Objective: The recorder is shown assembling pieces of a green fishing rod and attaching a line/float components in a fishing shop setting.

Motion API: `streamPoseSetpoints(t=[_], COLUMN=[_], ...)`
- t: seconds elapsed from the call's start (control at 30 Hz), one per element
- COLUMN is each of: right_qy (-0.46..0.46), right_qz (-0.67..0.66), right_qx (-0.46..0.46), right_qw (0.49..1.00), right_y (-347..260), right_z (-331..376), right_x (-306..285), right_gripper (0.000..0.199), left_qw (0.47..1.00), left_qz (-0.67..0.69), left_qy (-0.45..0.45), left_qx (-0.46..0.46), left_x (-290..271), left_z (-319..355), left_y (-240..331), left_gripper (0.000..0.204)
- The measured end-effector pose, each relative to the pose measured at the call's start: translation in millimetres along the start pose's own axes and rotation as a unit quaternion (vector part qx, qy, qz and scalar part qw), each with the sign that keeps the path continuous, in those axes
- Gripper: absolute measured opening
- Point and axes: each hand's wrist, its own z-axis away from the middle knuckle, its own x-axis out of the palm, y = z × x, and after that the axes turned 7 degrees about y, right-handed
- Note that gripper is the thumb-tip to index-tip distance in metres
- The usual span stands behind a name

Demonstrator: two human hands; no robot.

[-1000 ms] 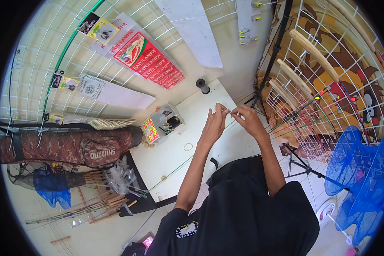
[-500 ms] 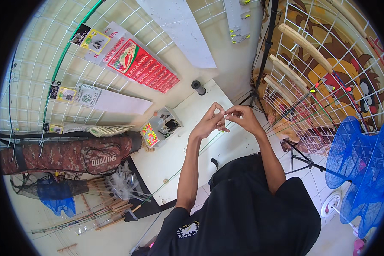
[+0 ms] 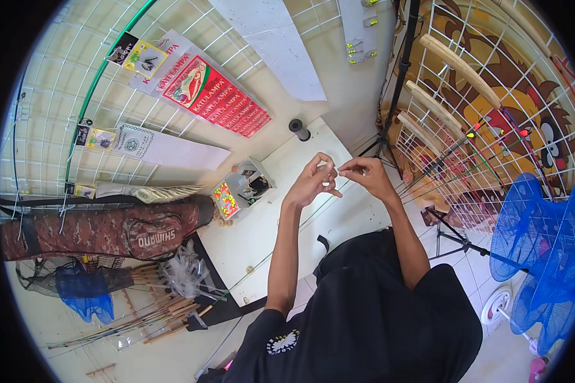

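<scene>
My left hand (image 3: 313, 183) is raised above the white table (image 3: 252, 233), its thumb and forefinger curled together in a pinch. Close by on the right, my right hand (image 3: 369, 177) is also pinched, fingertips pointing toward the left hand with a small gap between. Whatever either hand holds is too fine to make out. Beneath them a thin green fishing rod (image 3: 268, 257) runs slantwise across the tabletop.
On the table's far left stands a white box (image 3: 266, 171) with bright coloured beads (image 3: 225, 200) at its front. Behind it is a dark cylinder (image 3: 296, 127). A camouflage rod bag (image 3: 108, 233) lies left; blue nets (image 3: 536, 236) hang right, near a black tripod (image 3: 457, 237).
The fingertips of my two hands, close together before, have come slightly apart. My right hand has shifted a little to the right; the view has tilted slightly.
</scene>
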Motion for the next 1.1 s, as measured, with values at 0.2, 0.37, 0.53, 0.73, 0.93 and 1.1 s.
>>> streamPoseSetpoints(t=[0.2, 0.37, 0.53, 0.73, 0.93, 1.1], right_qy=[-0.004, 0.020, 0.024, 0.049, 0.051, 0.054], right_qz=[0.095, 0.125, 0.139, 0.172, 0.163, 0.127], right_qx=[-0.040, -0.142, -0.164, -0.194, -0.187, -0.111], right_qw=[0.995, 0.982, 0.976, 0.964, 0.967, 0.984], right_y=[-18.4, -18.0, -21.5, -16.5, -21.8, -26.6], right_z=[0.1, -2.4, -3.0, -3.2, -3.0, -4.4], right_x=[1.0, 0.8, 2.4, 2.8, 7.1, 6.1], right_gripper=[0.011, 0.015, 0.016, 0.016, 0.013, 0.012], left_qw=[0.999, 0.992, 0.987, 0.990, 0.972, 0.969], left_qz=[-0.013, -0.099, -0.121, -0.065, -0.143, -0.103], left_qy=[0.025, 0.023, 0.053, 0.100, 0.105, 0.139], left_qx=[0.015, 0.075, 0.094, 0.071, 0.152, 0.178], left_x=[0.6, 2.0, 1.9, 4.8, 8.9, 15.8], left_z=[0.0, -1.0, 0.6, -1.1, 0.1, 2.1], left_y=[4.6, 5.6, 4.7, 4.7, -0.5, -2.1], left_gripper=[0.023, 0.033, 0.033, 0.024, 0.019, 0.016])
